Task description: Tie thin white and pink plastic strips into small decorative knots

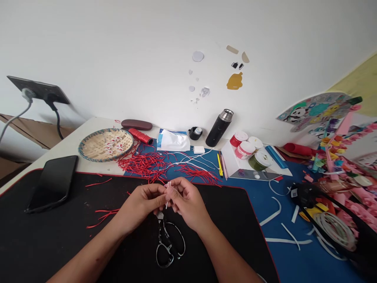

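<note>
My left hand (141,204) and my right hand (188,202) meet over the black mat (73,236), fingers pinched together on a small pale pink piece with thin white cord ends (168,192) sticking up and down from it. Black scissors (168,243) lie on the mat just below my hands, handles toward me. A heap of red cord pieces (153,163) lies just beyond my hands, with some white cords (194,159) to its right.
A phone (53,182) lies at the mat's left. Behind are a woven basket (88,151), a red spool (141,136), a black flask (219,127), jars (246,147), pens (220,164). Paper strips and colourful craft pieces (338,165) crowd the right.
</note>
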Demonstrator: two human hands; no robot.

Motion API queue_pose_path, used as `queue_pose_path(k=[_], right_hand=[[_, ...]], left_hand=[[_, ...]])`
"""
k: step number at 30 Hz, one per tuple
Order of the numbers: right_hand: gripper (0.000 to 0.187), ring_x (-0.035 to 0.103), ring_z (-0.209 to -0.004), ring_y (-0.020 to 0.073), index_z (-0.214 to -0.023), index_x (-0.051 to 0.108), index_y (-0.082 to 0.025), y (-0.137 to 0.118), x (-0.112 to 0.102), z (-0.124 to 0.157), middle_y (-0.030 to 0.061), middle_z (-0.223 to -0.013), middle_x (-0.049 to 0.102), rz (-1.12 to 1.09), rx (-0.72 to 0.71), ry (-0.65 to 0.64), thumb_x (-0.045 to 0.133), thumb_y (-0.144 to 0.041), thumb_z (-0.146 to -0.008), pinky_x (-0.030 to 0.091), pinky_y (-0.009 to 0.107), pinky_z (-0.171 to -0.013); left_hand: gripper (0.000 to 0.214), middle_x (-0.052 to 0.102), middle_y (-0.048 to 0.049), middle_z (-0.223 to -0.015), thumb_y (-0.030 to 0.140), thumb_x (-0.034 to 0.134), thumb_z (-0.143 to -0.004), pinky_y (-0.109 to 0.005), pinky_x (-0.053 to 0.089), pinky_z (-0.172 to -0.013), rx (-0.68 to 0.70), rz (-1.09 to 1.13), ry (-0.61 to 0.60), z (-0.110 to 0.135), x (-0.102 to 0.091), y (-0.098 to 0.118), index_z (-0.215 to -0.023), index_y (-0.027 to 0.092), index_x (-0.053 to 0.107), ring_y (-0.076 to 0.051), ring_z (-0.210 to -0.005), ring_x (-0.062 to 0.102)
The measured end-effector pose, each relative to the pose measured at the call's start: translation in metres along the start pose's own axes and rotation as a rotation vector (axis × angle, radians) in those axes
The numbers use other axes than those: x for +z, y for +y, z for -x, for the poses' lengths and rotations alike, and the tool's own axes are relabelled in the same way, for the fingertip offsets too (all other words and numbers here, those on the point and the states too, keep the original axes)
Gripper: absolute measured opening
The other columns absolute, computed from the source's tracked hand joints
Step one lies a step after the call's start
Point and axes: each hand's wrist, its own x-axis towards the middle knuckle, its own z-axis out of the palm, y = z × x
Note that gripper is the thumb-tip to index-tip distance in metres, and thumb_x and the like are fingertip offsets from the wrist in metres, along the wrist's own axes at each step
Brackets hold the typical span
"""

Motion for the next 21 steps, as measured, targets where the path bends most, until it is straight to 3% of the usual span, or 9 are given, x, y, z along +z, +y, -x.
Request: queue_pose_path(k=[5,8,13,21], right_hand=[[0.031,0.050,-0.054,0.0101,-0.092,0.067,-0.020,0.002,-0.001,0.000,-0.0022,-0.071,0.063,0.198,-0.105,0.087,0.070,-0.050,-0.097,0.038,0.024,-0.052],[0.034,0.048,-0.051,0.0095,-0.088,0.068,-0.019,0.001,-0.002,0.000,-0.0024,-0.067,0.062,0.171,-0.091,0.086,0.070,-0.052,-0.096,0.037,0.023,-0.051],[0.041,0.042,-0.045,0.0084,-0.089,0.068,-0.019,-0.003,-0.003,-0.001,-0.0048,-0.057,0.058,-0.002,-0.018,0.052,0.075,-0.059,-0.090,0.032,0.022,-0.045],[0.042,0.040,-0.044,0.0074,-0.089,0.071,-0.018,-0.003,-0.002,0.000,-0.0055,-0.056,0.056,-0.075,0.003,0.094,0.081,-0.059,-0.084,0.028,0.020,-0.041]], left_hand=[[0.021,0.074,-0.0018,-0.068,0.039,0.091,-0.075,-0.024,0.045,-0.060,0.074,-0.157,0.047,0.001,0.005,0.004,-0.073,0.021,0.082,-0.017,-0.062,0.061],[0.023,0.074,-0.0026,-0.070,0.042,0.091,-0.076,-0.024,0.046,-0.060,0.050,-0.138,0.021,0.001,0.005,0.003,-0.075,0.020,0.082,-0.017,-0.062,0.061],[0.035,0.073,-0.0056,-0.075,0.049,0.092,-0.076,-0.022,0.044,-0.053,-0.068,0.110,-0.064,-0.001,0.001,-0.004,-0.078,0.016,0.082,-0.014,-0.061,0.056],[0.029,0.074,-0.0060,-0.079,0.033,0.098,-0.074,-0.016,0.048,-0.054,-0.212,0.463,-0.081,-0.001,-0.002,-0.006,-0.087,0.013,0.081,-0.010,-0.061,0.061]])
